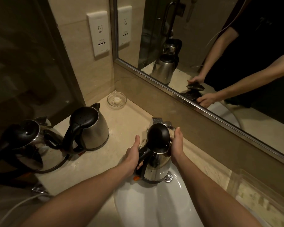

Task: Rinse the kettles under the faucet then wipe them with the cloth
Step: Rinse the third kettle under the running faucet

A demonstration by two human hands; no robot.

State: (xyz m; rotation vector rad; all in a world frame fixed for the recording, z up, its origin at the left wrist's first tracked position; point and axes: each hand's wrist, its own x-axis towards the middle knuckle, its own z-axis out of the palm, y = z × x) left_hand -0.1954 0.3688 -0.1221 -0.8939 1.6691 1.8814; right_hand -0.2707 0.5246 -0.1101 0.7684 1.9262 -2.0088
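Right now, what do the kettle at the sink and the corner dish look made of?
Kettle: shiny metal body, probably stainless steel, mirroring its surroundings; lid and handle matte black, likely plastic. Dish: clear, seemingly glass, counter visible through it.

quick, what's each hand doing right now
left hand: closed round the handle of the kettle
right hand: curled round the kettle body, holding it

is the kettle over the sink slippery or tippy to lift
Likely slippery: the kettle has a polished steel body, so the black handle in the left hand is the surer hold. Its raised lid may flop; the right hand cups that side.
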